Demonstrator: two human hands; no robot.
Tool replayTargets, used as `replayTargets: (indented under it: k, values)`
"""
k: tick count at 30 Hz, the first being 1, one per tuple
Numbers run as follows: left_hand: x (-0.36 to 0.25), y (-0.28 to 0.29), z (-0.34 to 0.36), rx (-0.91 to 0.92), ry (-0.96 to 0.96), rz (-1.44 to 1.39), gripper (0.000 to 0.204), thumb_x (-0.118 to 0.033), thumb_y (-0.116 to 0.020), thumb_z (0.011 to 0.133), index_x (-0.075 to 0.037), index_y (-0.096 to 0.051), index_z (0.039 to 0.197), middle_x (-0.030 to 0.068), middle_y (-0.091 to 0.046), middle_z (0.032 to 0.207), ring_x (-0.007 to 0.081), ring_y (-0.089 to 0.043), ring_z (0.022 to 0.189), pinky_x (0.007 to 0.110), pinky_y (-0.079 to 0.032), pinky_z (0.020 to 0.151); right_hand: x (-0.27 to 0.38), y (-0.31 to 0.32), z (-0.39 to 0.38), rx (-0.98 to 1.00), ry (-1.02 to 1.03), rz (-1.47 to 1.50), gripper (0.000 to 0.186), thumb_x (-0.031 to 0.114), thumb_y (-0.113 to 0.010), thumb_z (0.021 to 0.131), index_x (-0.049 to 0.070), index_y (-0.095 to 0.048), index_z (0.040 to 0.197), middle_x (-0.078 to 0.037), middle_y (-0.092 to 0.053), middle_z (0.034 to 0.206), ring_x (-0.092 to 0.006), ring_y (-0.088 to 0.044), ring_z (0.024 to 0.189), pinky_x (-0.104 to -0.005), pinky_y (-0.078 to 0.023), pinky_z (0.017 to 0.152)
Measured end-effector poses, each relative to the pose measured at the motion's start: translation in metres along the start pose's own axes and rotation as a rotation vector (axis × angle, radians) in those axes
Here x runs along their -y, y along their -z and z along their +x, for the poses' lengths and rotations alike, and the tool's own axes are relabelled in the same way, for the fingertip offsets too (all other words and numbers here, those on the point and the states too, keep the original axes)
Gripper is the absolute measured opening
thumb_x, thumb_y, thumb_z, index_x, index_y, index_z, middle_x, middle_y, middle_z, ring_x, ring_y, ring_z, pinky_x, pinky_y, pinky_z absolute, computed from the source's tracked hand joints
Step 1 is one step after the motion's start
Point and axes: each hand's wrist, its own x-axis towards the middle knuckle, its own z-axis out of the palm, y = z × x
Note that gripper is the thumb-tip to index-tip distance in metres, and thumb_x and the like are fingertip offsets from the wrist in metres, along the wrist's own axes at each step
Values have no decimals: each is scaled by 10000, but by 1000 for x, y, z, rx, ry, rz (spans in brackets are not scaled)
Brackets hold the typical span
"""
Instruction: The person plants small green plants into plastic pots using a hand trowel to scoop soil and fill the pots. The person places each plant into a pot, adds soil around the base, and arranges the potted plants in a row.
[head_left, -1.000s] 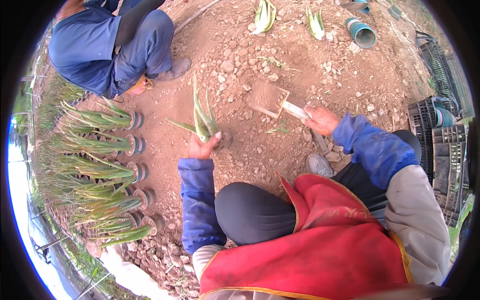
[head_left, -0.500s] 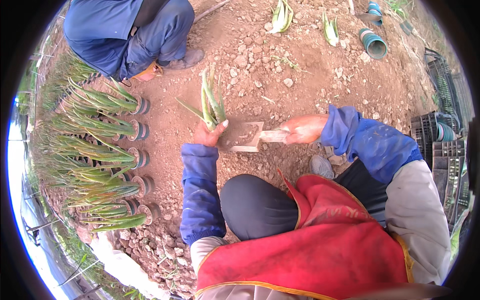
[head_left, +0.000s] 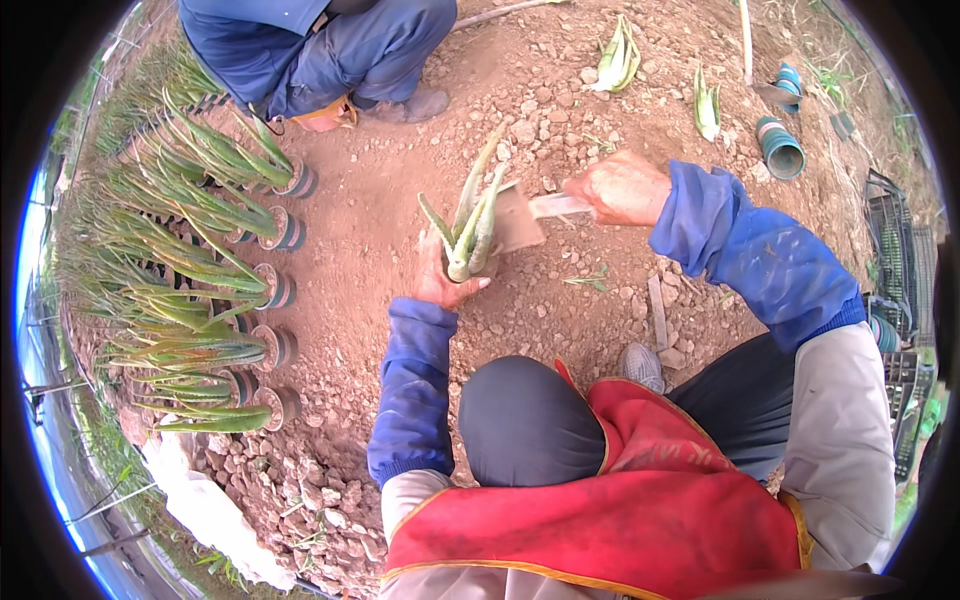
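Note:
My left hand (head_left: 438, 278) is closed around the base of an aloe plant (head_left: 466, 225), whose few pale green leaves point up and away from me. The plant's stub end shows beside my thumb. My right hand (head_left: 622, 188) grips the handle of a small square scoop (head_left: 517, 218). The scoop's blade is tilted, with its left edge just behind the aloe leaves; whether they touch, I cannot tell. Both hands are over reddish, stony soil.
Rows of potted aloe plants (head_left: 215, 275) stand at the left. A person in blue (head_left: 370, 60) crouches at the upper left. Two loose aloes (head_left: 620, 55) and stacked green pots (head_left: 780, 148) lie at the far right. Black crates (head_left: 900, 250) stand at the right edge.
My right hand has raised the scoop away from me, and its blade has tilted. My left hand has turned the aloe so its stub end shows. The whole view has shifted.

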Motion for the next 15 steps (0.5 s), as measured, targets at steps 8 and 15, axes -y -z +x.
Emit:
replayTargets:
  k: [8,15]
  values:
    - [-7,-11,-2,8,99,108,845,-394,-848,680,-78,-531,1398,112,-620,1332,305,-496,1340,541,-62,1234,-43,-117,-43,195,-445,-88,280,157,-609,872,60,-669,1128,-105,-701,792,-298,-701,794,-440,-568,783]
    - [-4,-22,-6,-98,94,27,766,-403,-819,733,-93,-555,1382,86,-643,1305,303,-518,1324,528,-64,1246,72,-205,76,-401,-146,586,427,248,-491,1011,133,-529,1421,-180,-602,1356,-367,-610,1207,-469,-500,993]
